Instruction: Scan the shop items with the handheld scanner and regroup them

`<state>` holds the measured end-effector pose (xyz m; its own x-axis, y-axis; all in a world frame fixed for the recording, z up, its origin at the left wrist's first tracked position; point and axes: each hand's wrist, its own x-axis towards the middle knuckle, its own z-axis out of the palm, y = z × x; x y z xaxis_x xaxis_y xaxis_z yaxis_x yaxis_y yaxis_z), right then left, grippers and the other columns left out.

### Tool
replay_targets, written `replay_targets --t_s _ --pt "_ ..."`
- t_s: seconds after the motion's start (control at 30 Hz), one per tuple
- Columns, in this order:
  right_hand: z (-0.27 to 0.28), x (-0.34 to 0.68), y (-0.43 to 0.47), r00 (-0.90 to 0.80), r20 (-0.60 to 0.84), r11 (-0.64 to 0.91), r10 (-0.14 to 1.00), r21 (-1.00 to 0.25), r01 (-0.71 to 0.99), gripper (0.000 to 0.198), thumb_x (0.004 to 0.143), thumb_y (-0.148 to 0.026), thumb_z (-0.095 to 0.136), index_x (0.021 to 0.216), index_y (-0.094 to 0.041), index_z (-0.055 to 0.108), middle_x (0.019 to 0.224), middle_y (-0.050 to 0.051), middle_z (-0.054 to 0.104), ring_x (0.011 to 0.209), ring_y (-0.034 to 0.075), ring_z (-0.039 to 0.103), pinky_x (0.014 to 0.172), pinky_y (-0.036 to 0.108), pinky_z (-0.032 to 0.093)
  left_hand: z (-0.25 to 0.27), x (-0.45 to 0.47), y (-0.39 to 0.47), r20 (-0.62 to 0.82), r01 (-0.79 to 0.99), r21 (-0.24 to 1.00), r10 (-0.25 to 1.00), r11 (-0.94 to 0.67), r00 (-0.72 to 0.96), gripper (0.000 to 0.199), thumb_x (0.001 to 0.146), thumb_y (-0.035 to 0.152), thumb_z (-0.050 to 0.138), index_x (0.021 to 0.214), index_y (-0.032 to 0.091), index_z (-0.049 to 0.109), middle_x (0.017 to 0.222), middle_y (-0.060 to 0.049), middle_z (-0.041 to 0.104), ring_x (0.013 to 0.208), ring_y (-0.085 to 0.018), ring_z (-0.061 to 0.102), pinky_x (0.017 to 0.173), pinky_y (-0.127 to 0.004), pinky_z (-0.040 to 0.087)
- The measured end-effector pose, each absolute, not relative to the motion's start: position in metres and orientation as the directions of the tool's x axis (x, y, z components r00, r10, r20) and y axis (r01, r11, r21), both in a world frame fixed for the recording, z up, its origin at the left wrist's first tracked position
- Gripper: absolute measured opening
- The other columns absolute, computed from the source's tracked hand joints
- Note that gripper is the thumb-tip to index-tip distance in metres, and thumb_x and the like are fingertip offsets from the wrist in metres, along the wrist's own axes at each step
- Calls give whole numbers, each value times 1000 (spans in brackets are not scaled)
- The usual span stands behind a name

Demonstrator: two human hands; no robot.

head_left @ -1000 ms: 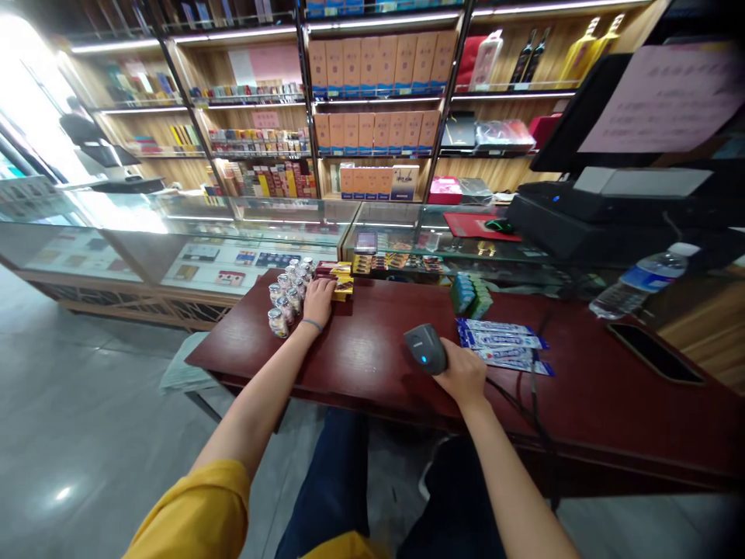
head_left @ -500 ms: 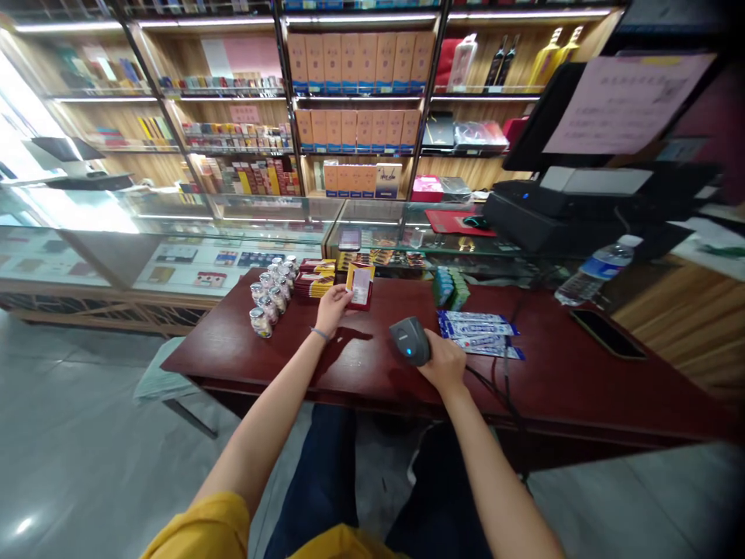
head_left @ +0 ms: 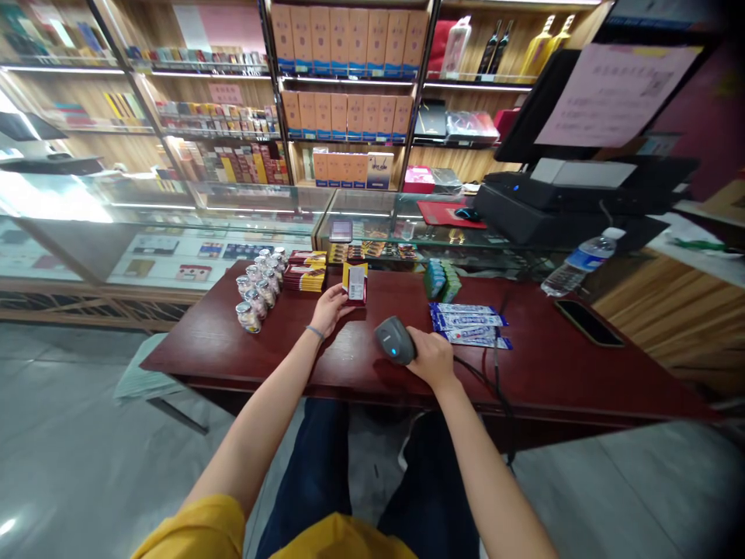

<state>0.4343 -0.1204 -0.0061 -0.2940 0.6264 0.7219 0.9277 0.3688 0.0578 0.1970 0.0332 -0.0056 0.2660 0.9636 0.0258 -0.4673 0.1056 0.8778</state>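
My left hand [head_left: 329,310] pinches a small yellow and dark red packet [head_left: 355,284] by its left edge, a pale label facing me. To the left of it lie stacked packets [head_left: 306,272] with similar colours, and beyond those stand several small jars [head_left: 261,286] with silvery lids. My right hand [head_left: 431,358] is wrapped round the handle of a dark grey barcode scanner [head_left: 394,340] with a blue light on it. The scanner's head points left, apart from the packet. Its cable [head_left: 480,376] trails off to the right over the dark red table [head_left: 361,353].
Blue and white long packets [head_left: 470,324] lie right of my right hand, with green and blue packs [head_left: 442,280] behind. Farther right are a water bottle [head_left: 583,262] and a phone [head_left: 589,322]. A glass counter [head_left: 256,203] borders the table's back. A stool [head_left: 145,373] stands left.
The packet in my left hand has turned more squarely toward me, its label showing fuller. My right hand still grips the scanner. The whole view has shifted slightly.
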Motion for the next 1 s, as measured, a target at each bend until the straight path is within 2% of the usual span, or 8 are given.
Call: replay_targets --t_s 0.17,0.37,0.63,0.9,1.0 --pt "-3 432 -122 -323 713 396 623 69 916 37 80 -33 55 109 -10 59 84 7 70 70 17 60 67 31 35 -6 198 32 21 -471 875 962 114 273 42 73 16 72 112 19 58 105 -5 67 91 -17 67 88 -40 57" --pt "-3 431 -122 -321 710 401 627 59 914 32 79 -31 56 104 -12 61 81 6 70 68 17 59 66 31 35 -7 197 30 73 -488 870 956 78 283 40 76 18 71 114 18 60 114 -8 65 97 -20 67 87 -39 57" --pt "-5 434 -122 -303 741 392 599 59 918 36 81 -32 55 109 -11 59 84 7 70 69 17 60 67 31 37 -4 196 32 7 -499 856 961 137 277 42 73 16 72 112 20 59 107 -4 66 89 -15 67 89 -40 56" --pt "4 463 -130 -215 786 290 579 48 956 32 82 -31 52 106 -13 62 84 8 70 72 18 62 69 30 40 0 198 23 64 -412 908 946 77 317 47 77 31 72 121 22 57 113 -7 66 91 -17 68 83 -38 58" --pt "5 491 -139 -195 770 245 607 52 968 32 81 -31 53 106 -14 63 85 8 70 76 19 63 72 30 43 3 208 25 84 -345 938 939 39 333 48 76 32 72 120 20 59 114 -8 67 96 -19 67 86 -39 57"
